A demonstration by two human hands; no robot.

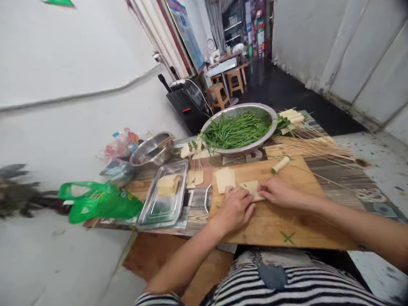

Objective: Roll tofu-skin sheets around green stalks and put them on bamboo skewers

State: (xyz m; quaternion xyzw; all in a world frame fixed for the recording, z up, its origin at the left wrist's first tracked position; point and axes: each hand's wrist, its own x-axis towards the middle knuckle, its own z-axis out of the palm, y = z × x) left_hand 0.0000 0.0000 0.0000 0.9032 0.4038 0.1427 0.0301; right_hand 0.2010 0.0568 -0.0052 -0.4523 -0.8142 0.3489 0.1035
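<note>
Head view: left hand [234, 209] and right hand [279, 193] pinch tofu sheet [252, 187], open cutting board [306, 225] toward near edge.

— What stands at the far side of the table [346, 180]?
— A wide steel bowl [271, 112] heaped with long green stalks [236, 129], and a loose sheaf of bamboo skewers [314, 146] just beside it on the right.
— And on the left?
— A metal tray [157, 214] holding a small stack of pale sheets [168, 184], perhaps tofu skin. Behind it sits a smaller bowl [152, 152], tilted. A green plastic bag [102, 205] lies near the tray.
</note>
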